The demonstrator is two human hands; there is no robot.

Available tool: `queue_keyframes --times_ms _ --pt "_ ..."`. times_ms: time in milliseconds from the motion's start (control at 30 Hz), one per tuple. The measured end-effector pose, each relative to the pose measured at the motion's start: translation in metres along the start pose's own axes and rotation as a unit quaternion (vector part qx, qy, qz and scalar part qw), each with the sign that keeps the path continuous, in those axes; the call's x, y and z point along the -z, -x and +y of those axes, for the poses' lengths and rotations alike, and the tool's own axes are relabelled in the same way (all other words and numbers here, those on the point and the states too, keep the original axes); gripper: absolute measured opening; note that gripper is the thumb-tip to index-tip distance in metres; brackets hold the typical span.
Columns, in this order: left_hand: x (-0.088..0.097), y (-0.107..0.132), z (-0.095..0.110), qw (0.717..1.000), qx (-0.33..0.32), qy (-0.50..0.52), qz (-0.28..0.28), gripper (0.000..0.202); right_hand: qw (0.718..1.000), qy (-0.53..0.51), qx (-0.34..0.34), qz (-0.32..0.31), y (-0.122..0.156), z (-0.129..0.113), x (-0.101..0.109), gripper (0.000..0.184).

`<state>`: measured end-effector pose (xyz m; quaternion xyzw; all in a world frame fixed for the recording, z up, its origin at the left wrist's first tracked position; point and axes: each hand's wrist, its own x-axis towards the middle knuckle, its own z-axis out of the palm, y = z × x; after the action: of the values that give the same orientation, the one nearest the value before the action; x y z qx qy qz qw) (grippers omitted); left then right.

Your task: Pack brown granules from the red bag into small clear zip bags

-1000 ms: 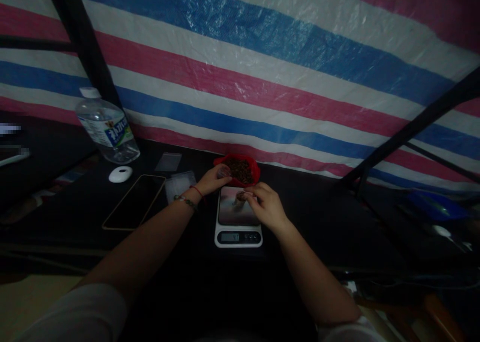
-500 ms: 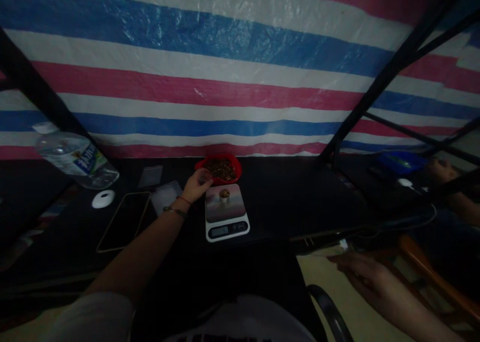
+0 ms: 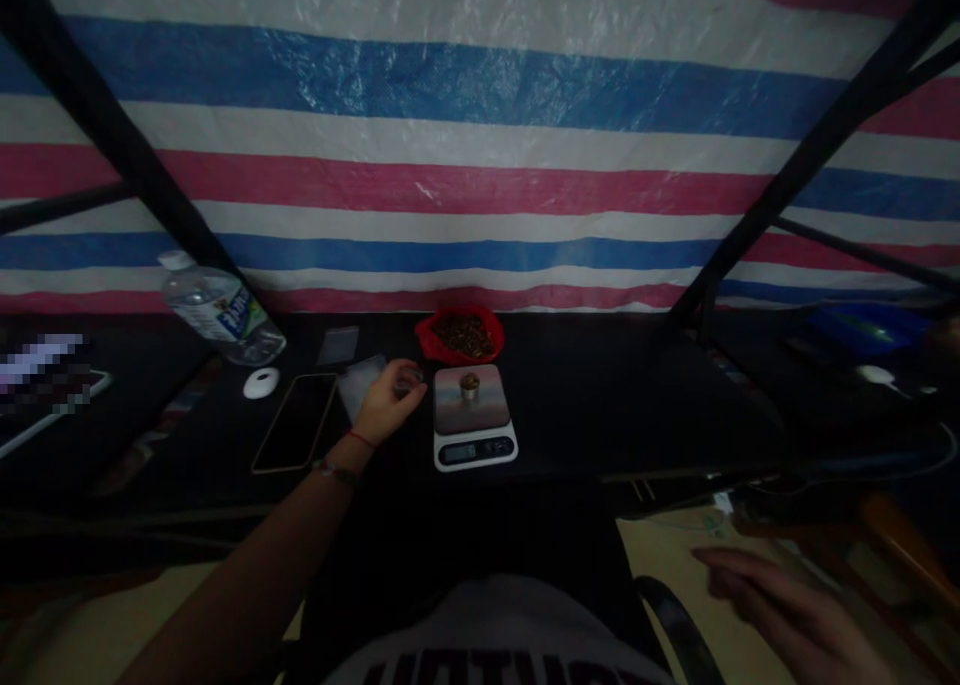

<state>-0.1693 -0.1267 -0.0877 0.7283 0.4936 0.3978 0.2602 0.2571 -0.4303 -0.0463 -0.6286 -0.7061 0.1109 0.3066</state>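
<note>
My left hand [image 3: 386, 403] rests on the dark table just left of a white digital scale [image 3: 475, 435]. Its fingers are curled around something small and pale that I cannot make out. A small cup [image 3: 470, 385] with brownish contents stands on the scale's platform. Behind the scale sits a red bowl [image 3: 429, 340] filled with small brown pieces. My right hand [image 3: 787, 615] is low at the bottom right, off the table, beside my lap. Its fingers are stretched out, blurred, and hold nothing.
A dark phone [image 3: 294, 423] lies left of my left hand, with small clear plastic bags [image 3: 358, 380] beside it. A white round object [image 3: 261, 383] and a water bottle [image 3: 221, 310] stand further left. Black frame bars [image 3: 795, 165] cross a striped tarp behind the table.
My right hand left the scale and dropped to the lower right, off the table. My left hand pulled back from the red bowl to beside the scale. The small cup stays on the scale.
</note>
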Motion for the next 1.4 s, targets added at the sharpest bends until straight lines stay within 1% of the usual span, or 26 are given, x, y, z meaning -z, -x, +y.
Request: queue_keyframes --times_ms 33,67,100,133,200,267,333,400,467,533,633,700,767,867,933,1000,1100,1167,1233,1300,1400 --pt "0.000 0.004 0.001 1.000 0.005 0.005 0.001 0.034 0.998 -0.045 -0.014 -0.032 -0.020 -0.012 -0.017 0.032" --pt "0.000 0.008 0.002 1.000 0.011 0.012 0.003 0.034 0.993 -0.089 0.002 -0.073 -0.042 -0.025 -0.034 0.028" --pt "-0.001 0.011 0.003 1.000 0.017 0.020 0.004 0.034 0.989 -0.113 0.009 -0.098 -0.065 -0.038 -0.050 0.026" --pt "-0.003 0.013 0.005 0.999 0.023 0.027 0.002 0.034 0.984 -0.127 0.035 -0.120 -0.089 -0.050 -0.064 0.026" --pt "-0.007 0.017 0.008 0.999 0.031 0.039 -0.002 0.035 0.978 -0.129 0.112 -0.117 -0.138 -0.067 -0.088 0.027" --pt "-0.010 0.019 0.011 0.998 0.032 0.046 -0.009 0.037 0.970 -0.115 0.183 -0.110 -0.185 -0.073 -0.107 0.029" --pt "-0.013 0.022 0.013 0.999 0.027 0.042 -0.010 0.040 0.967 -0.101 0.215 -0.090 -0.225 -0.071 -0.122 0.041" --pt "-0.016 0.023 0.014 0.999 0.023 0.036 -0.004 0.042 0.967 -0.089 0.217 -0.094 -0.255 -0.067 -0.137 0.057" --pt "-0.020 0.024 0.014 0.999 0.027 0.040 0.002 0.045 0.970 -0.081 0.205 -0.106 -0.271 -0.064 -0.154 0.070" --pt "-0.023 0.024 0.013 0.998 0.036 0.046 0.000 0.049 0.975 -0.087 0.179 -0.102 -0.277 -0.062 -0.174 0.072" --pt "-0.028 0.024 0.012 0.998 0.041 0.041 0.001 0.055 0.980 -0.097 0.150 -0.089 -0.273 -0.063 -0.199 0.059" --pt "-0.029 0.024 0.012 0.998 0.038 0.044 0.003 0.054 0.981 -0.102 0.140 -0.081 -0.269 -0.065 -0.209 0.047" --pt "-0.029 0.024 0.013 0.998 0.035 0.050 0.003 0.050 0.983 -0.115 0.128 -0.069 -0.268 -0.069 -0.212 0.039" --pt "-0.029 0.024 0.020 0.998 0.038 0.047 0.004 0.043 0.980 -0.155 0.110 -0.063 -0.271 -0.079 -0.208 0.035" --pt "-0.029 0.022 0.026 0.999 0.033 0.043 -0.006 0.041 0.973 -0.188 0.112 -0.074 -0.273 -0.087 -0.202 0.036" --pt "-0.030 0.019 0.032 0.999 0.017 0.037 -0.018 0.042 0.964 -0.218 0.122 -0.089 -0.276 -0.095 -0.195 0.040" --pt "-0.032 0.015 0.040 0.999 -0.008 0.034 -0.034 0.046 0.961 -0.218 0.135 -0.103 -0.281 -0.104 -0.183 0.047" --pt "-0.032 0.011 0.046 0.998 -0.012 0.036 -0.045 0.046 0.967 -0.173 0.155 -0.101 -0.284 -0.106 -0.173 0.044" --pt "-0.032 0.008 0.051 0.998 -0.009 0.033 -0.048 0.042 0.967 -0.125 0.198 -0.104 -0.287 -0.108 -0.161 0.037" --pt "-0.031 0.004 0.056 0.998 -0.007 0.024 -0.050 0.039 0.956 -0.104 0.244 -0.124 -0.290 -0.110 -0.150 0.032" --pt "-0.031 -0.001 0.061 0.997 -0.011 0.029 -0.065 0.038 0.942 -0.111 0.273 -0.163 -0.295 -0.114 -0.137 0.034"
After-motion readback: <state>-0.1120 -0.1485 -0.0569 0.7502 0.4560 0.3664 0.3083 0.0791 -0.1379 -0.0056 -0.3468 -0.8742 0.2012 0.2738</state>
